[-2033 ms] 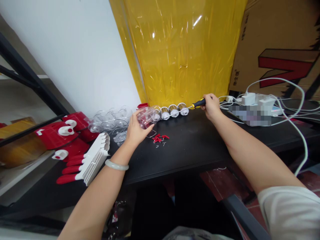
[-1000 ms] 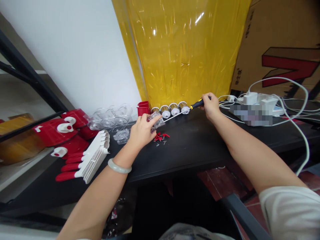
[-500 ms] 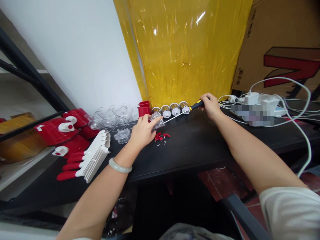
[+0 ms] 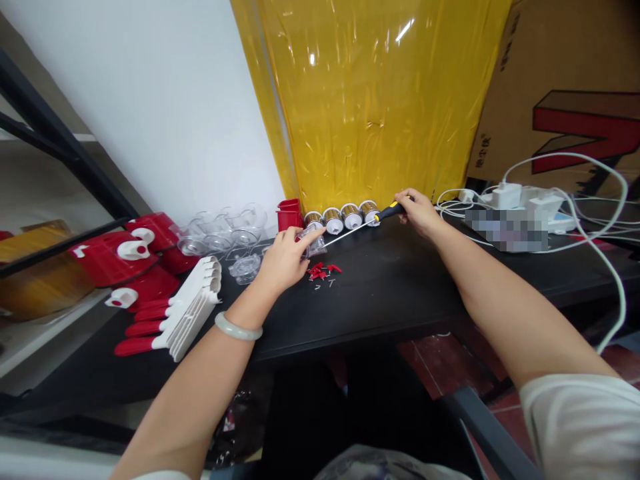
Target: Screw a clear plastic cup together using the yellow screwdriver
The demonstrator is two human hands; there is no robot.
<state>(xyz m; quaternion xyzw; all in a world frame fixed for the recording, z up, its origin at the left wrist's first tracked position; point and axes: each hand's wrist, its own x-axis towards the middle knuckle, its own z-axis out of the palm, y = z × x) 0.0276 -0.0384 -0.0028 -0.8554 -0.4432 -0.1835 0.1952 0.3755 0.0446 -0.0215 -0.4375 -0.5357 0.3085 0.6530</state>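
Observation:
My left hand (image 4: pixel 287 259) is closed around a clear plastic part (image 4: pixel 316 245), its index finger stretched along the top. In my right hand (image 4: pixel 416 212) is a screwdriver (image 4: pixel 389 212) with a black and yellow handle, held nearly level. Its long shaft slants down to the left, and the tip reaches the clear part; the exact contact is too small to make out. Below lie small red pieces (image 4: pixel 320 271) and a few loose screws (image 4: pixel 331 283). Several cylinders with white ends (image 4: pixel 351 217) stand in a row behind, beside a red container (image 4: pixel 289 215).
Left of my hands are clear plastic cups (image 4: pixel 220 230), white pieces with red handles (image 4: pixel 193 307) and red housings (image 4: pixel 120 257). White cables and chargers (image 4: pixel 507 197) lie at the right on the black table (image 4: pixel 390 293). A cardboard box (image 4: pixel 560 67) and yellow sheeting (image 4: pixel 375 100) stand behind.
The screwdriver and my right hand have shifted slightly left, and the fingers on the handle have changed position a little. My left hand keeps its hold on the clear part.

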